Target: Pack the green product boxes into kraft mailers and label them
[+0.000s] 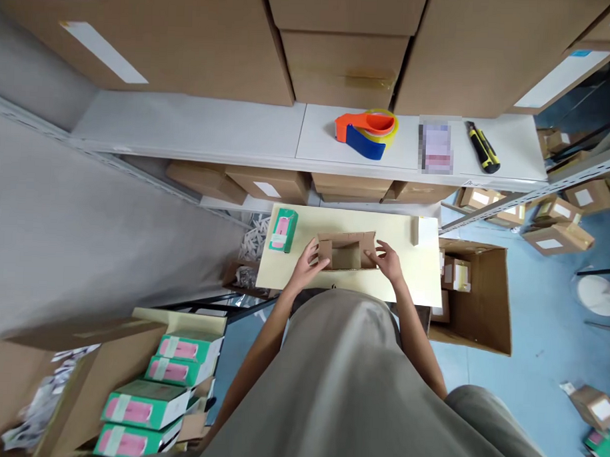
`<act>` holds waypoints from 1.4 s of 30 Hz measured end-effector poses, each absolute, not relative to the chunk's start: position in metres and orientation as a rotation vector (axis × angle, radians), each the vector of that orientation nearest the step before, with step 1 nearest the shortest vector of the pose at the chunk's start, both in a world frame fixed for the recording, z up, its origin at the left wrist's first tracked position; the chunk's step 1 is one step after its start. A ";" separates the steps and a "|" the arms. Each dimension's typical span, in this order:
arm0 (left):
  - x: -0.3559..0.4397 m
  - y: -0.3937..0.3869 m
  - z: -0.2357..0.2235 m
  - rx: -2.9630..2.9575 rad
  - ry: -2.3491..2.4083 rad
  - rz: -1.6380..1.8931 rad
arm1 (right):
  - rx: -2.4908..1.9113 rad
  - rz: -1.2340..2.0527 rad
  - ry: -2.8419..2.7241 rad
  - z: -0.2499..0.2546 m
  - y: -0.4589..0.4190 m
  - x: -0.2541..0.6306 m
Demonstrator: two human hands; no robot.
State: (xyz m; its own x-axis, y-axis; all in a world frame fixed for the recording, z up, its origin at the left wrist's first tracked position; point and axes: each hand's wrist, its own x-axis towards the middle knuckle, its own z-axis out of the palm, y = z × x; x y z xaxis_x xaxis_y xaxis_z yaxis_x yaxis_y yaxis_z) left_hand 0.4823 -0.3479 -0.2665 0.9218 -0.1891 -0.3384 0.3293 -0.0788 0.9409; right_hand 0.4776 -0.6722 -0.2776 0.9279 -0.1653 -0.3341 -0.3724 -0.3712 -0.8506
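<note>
A small brown cardboard box (347,256) lies on the cream tabletop (397,288), its open top turned up toward me. At the box's left end, my left hand (308,263) curls its fingers and thumb around the end flap. My right hand (386,260) grips the opposite end, thumb toward the inside. To the left of my left hand rests a green box with a pink picture (283,230). A small white box (425,231) stands at the table's back right.
Above the table, a shelf (198,128) carries an orange and blue tape dispenser (366,132), a blurred card (436,148) and a yellow-black utility knife (482,148). A large open carton (487,298) stands right; green boxes (128,410) are stacked lower left.
</note>
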 end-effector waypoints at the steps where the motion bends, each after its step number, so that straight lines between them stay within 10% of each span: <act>1: 0.480 -0.347 -0.263 1.590 0.081 -0.453 | -1.963 0.209 0.373 -0.276 -0.673 0.478; 42: 0.514 -0.347 -0.284 1.785 0.385 -0.366 | -1.696 0.425 0.383 -0.297 -0.684 0.468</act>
